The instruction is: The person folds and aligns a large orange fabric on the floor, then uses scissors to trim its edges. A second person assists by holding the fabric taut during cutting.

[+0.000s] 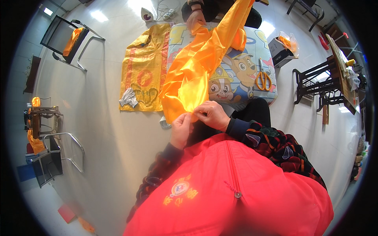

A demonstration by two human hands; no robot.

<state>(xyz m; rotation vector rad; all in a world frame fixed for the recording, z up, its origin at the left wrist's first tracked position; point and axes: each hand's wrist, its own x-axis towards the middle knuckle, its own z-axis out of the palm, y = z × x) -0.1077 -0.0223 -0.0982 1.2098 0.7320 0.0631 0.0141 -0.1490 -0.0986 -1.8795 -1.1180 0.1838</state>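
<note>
A long piece of shiny orange-yellow satin fabric point(197, 63) stretches from my hands up to the top of the view. My left hand point(182, 129) pinches its near edge. Close beside it, my right hand point(212, 115) pinches the same edge, fingertips almost touching the left ones. Whether a needle or thread is between the fingers is too small to tell. At the far end, another person's hand point(195, 19) rests at the fabric. Under the cloth lies a padded surface with cartoon dogs point(240, 74), and orange-handled scissors point(263, 80) lie on its right side.
Left of the padded surface, a yellow printed sack point(143, 70) lies on the floor with a crumpled white cloth point(128, 98) on it. A dark box point(281, 53) with orange fabric stands at the right. Chairs point(71, 41) stand at the left, a sewing-machine table point(334, 74) at the right.
</note>
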